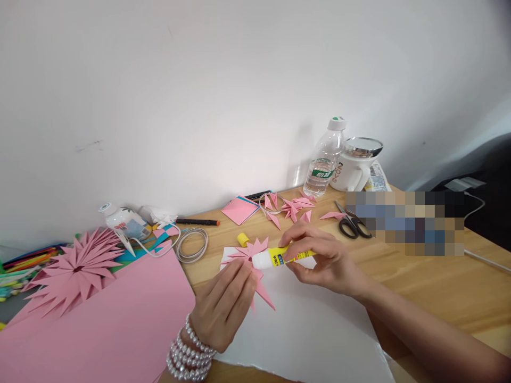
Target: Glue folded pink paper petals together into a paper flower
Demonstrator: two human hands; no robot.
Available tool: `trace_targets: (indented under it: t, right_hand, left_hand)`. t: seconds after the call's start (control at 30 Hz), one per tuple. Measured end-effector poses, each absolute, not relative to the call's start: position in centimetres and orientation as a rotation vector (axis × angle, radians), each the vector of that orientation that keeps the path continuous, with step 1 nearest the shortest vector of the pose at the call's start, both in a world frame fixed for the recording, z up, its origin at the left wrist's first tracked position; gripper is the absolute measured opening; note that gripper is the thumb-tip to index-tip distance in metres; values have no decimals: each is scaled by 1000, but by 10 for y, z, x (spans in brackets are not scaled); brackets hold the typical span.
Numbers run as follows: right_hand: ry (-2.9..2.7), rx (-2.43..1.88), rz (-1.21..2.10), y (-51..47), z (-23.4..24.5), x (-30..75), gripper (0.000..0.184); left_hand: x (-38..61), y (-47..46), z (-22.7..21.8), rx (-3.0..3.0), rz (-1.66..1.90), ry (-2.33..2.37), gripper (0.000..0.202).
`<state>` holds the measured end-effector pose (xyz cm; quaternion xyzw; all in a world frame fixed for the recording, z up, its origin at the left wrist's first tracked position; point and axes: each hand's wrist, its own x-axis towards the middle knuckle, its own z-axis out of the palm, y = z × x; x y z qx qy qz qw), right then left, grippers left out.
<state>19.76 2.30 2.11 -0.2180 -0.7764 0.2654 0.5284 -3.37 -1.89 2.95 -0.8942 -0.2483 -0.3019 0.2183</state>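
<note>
My right hand (315,255) grips a yellow and white glue stick (275,259), held nearly level with its white end against a pink folded-paper star (261,292). Over the star lies my left hand (229,303), fingers together and pressing on its points; part of the star is hidden under them. A bead bracelet (191,351) circles the left wrist. Below both hands is a white sheet (311,335). Just behind the star rests the yellow glue cap (242,239), off the stick.
Left are pink paper sheets (131,324) and a larger folded star (77,268). A coiled cable (191,246) lies behind my left hand. Loose pink pieces (293,208), scissors (353,223), a water bottle (324,159) and a white mug (355,167) are at the back right.
</note>
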Motion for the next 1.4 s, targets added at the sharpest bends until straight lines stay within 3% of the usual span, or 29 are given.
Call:
trace_targets:
  t: [0.63,1.4]
  right_hand:
    - [-1894,-531,659,24,25,206,17]
    - [-1932,-539,734,21,34,210,21]
  left_hand:
    - [-38,-16,22,-2439,-885,-710,27]
    - [-35,-11,22,-2374,-893,-741,24]
